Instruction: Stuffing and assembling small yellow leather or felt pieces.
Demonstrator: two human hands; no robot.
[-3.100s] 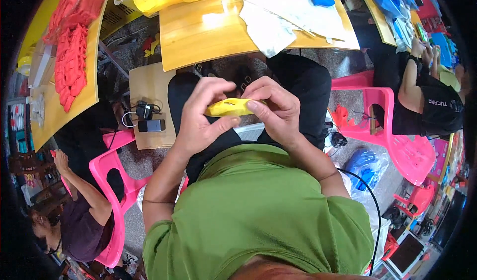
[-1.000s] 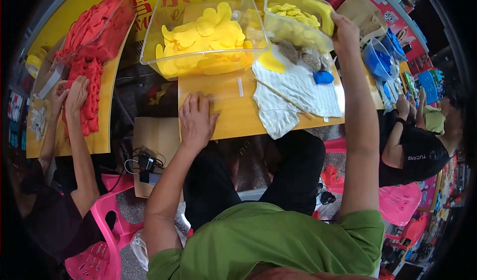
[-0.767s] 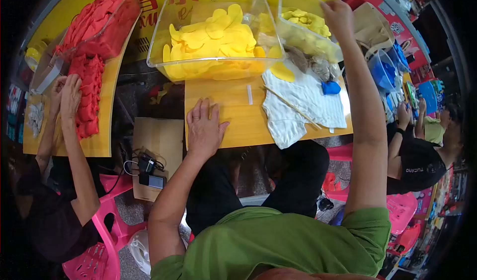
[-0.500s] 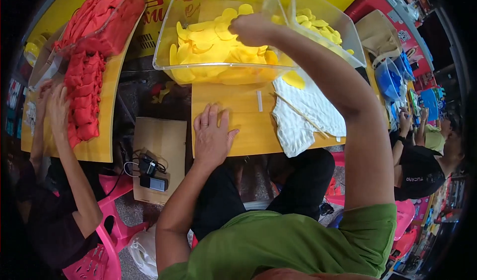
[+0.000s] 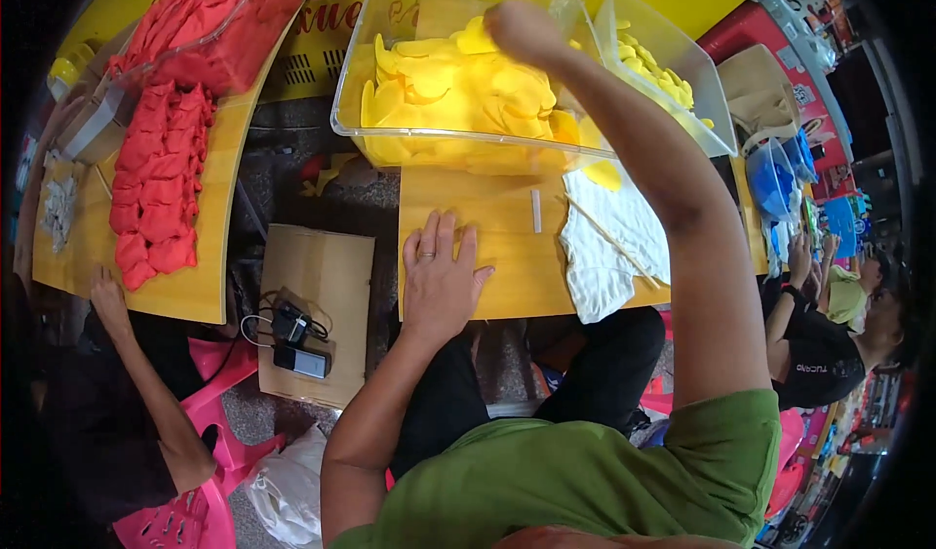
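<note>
My left hand (image 5: 441, 281) lies flat on the yellow tabletop (image 5: 502, 276), fingers stretched out and holding nothing. Over the far side of a clear plastic bin (image 5: 468, 136), my right hand (image 5: 526, 34) is curled closed among thin, rounded yellow pieces (image 5: 453, 96). Its fingertips are hidden, so whatever it grips does not show. A small white strip (image 5: 536, 212) lies to the right of my left hand. Beyond it is a folded white cloth (image 5: 600, 276) with a thin wooden stick (image 5: 616, 239) across it. One loose yellow piece (image 5: 603, 175) rests at the cloth's far end.
Another clear bin (image 5: 720, 128) with yellow pieces stands to the right. At left, red folded pieces (image 5: 161, 193) line a second table beside a co-worker's hand (image 5: 109, 295). A cardboard box (image 5: 341, 300) carrying a black device and cables sits between the tables. Another person (image 5: 824, 344) works at far right.
My right hand has moved slightly farther into the bin and now looks more closed. My left hand stays flat. The co-worker at left has drawn a hand back from the red pieces.
</note>
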